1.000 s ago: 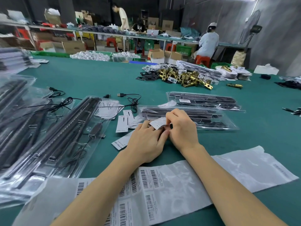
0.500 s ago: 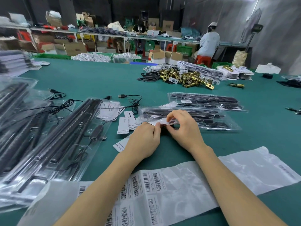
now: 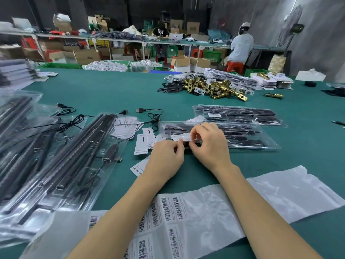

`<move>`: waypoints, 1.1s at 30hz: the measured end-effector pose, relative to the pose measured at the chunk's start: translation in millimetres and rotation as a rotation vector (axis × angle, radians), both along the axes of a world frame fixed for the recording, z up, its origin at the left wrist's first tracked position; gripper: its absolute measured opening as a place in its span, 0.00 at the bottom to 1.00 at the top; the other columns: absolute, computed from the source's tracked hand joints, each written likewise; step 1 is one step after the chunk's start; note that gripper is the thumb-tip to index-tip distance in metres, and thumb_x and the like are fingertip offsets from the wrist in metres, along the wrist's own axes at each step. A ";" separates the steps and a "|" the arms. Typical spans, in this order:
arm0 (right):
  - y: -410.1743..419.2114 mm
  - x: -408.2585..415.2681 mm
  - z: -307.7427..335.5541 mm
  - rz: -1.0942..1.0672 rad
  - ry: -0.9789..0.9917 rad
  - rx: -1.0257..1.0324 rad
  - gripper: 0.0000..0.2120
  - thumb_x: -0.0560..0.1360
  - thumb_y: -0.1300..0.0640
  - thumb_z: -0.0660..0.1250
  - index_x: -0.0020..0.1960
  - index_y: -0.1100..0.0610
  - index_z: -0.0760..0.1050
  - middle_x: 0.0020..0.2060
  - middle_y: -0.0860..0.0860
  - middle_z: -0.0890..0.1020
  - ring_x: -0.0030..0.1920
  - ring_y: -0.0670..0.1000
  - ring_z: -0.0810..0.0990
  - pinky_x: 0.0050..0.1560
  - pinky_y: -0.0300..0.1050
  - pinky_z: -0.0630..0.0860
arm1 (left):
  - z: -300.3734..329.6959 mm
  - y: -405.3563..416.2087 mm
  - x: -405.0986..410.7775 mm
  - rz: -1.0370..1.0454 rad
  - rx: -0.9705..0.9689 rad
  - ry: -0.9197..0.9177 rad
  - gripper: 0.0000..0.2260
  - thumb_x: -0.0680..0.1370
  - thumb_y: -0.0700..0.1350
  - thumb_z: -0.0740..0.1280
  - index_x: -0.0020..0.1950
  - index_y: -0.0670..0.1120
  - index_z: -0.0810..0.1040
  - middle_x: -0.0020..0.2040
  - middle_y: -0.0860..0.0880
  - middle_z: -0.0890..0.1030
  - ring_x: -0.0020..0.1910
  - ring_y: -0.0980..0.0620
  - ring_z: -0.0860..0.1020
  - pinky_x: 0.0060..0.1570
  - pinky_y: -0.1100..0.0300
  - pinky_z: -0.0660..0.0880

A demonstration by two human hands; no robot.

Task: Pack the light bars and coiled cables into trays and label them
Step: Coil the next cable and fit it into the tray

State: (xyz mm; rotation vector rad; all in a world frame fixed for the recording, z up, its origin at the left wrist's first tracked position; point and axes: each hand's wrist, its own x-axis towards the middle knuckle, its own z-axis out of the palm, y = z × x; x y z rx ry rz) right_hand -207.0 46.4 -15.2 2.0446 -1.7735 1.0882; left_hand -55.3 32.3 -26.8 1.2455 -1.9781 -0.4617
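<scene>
Head view: left hand [image 3: 166,157] and right hand [image 3: 211,144], each grip pinching white label [image 3: 183,137] at near-left end of clear packed tray [image 3: 242,135]; tray flat on green surface [image 3: 112,90]; barcode sheet [image 3: 168,217] nearest.

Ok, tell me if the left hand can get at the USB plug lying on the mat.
Probably not yet: the left hand is pinching the label with the right hand. Otherwise the way to the USB plug across the mat looks mostly free.
</scene>
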 end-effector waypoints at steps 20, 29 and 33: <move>-10.0 4.5 2.8 -0.043 0.058 0.139 0.07 0.73 0.59 0.68 0.50 0.52 0.76 0.49 0.48 0.78 0.54 0.54 0.74 0.50 0.51 0.71 | 7.8 8.2 13.6 -0.214 -0.097 -0.336 0.13 0.83 0.48 0.58 0.62 0.46 0.78 0.58 0.49 0.81 0.56 0.46 0.77 0.56 0.49 0.72; -9.1 -6.0 2.4 -0.064 -0.010 0.187 0.10 0.73 0.62 0.67 0.52 0.53 0.76 0.50 0.47 0.79 0.54 0.51 0.74 0.41 0.44 0.66 | 2.0 9.5 12.0 -0.161 -0.104 -0.385 0.21 0.82 0.56 0.61 0.71 0.47 0.68 0.63 0.49 0.77 0.61 0.47 0.73 0.59 0.56 0.67; -4.4 -7.4 0.1 -0.040 -0.031 0.159 0.08 0.74 0.60 0.69 0.51 0.53 0.76 0.49 0.46 0.80 0.54 0.51 0.75 0.43 0.47 0.73 | -0.8 8.5 10.6 -0.168 -0.148 -0.424 0.22 0.82 0.59 0.59 0.72 0.48 0.69 0.65 0.50 0.76 0.63 0.48 0.72 0.63 0.55 0.67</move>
